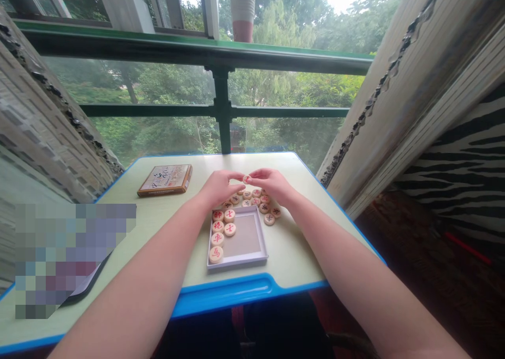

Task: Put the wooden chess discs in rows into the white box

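Left hand (219, 187) and right hand (272, 185) pinching round wooden chess piece (246, 179) between fingertips, above middle of table (300, 253). Loose pieces (256, 203) crowded against far side of cardboard tray (236, 262). Risk: smooth piece slips from fingertips, knocks cluster, pieces roll toward table edge.

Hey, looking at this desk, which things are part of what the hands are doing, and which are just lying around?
In use:
left hand
right hand
round wooden red-lettered chess piece at their fingertips
loose round wooden pieces
shallow white cardboard tray

Lying about:
flat brown-edged printed box
tall stack of paper cups
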The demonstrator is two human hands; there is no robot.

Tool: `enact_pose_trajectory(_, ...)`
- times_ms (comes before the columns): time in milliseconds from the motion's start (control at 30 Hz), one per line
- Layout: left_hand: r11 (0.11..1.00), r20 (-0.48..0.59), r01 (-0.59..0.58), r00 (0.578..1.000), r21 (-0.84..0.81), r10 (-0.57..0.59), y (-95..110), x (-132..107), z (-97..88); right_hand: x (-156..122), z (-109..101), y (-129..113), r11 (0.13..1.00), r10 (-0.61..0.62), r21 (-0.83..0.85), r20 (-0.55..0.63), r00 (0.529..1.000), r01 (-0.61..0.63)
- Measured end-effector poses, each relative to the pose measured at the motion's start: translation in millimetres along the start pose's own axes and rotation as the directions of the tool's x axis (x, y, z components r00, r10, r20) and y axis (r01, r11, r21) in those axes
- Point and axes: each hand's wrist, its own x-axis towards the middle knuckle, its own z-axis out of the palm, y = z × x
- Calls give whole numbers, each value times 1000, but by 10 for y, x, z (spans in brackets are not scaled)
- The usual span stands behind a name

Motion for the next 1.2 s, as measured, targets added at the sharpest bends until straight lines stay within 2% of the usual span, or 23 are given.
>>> enact_pose_trajectory(200, 996, -72, -77, 994, 50, 81, 57, -4, -34, -20, 20, -38, 999, 0, 48, 1, 1000, 0)
enact_pose_trajectory(367, 994, -89, -80, 992, 68, 86, 50, -3, -60, -46, 33, -47, 996, -53, 69, 37, 998, 50)
enact_pose_trajectory(633, 993, -94, -77, 992, 88, 85, 39, -5, -74, -46, 22, -22, 961, -221, -169, 11, 975, 219)
enact_pose_trajectory(867, 992, -77, -69, 994, 109, 78, 41, -4, -85, -42, 13, 14, 968, -185, -167, 14, 983, 185)
enact_pose_trajectory(1200, 997, -58, -70, 996, 10, 71, 65, -7, -73, -76, 11, 13, 977, -167, -130, 7, 986, 166)
